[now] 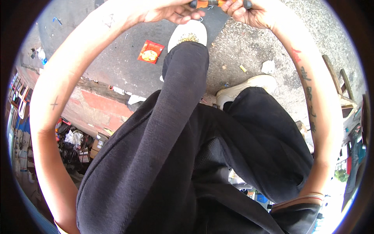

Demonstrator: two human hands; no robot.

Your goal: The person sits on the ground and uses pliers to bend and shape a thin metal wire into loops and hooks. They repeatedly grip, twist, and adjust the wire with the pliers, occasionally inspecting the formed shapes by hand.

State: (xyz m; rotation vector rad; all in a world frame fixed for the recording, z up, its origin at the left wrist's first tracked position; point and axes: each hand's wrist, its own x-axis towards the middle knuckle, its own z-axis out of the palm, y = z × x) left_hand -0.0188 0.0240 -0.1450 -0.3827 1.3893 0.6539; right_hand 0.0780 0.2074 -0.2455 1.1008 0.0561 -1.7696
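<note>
My left hand (171,13) reaches up to the top edge, its visible fingers stretched loosely and apart beside the black end of a tool with orange and black handles (202,4). The thumb side of this hand is cut off, so whether it touches the tool is unclear. My right hand (246,15) has its fingers curled round the right part of the same tool, of which the working end is out of the picture. A thin white strand (210,7) shows just below the tool. Under the hands is my white shoe (189,32) with a spotted patch.
A red packet (151,52) lies on the dark mat (117,58), left of the shoe. My other pale shoe (249,86) rests on rough concrete near a crumpled white scrap (268,66). Wooden furniture (338,87) stands at the right; a cluttered heap (76,142) lies at the left.
</note>
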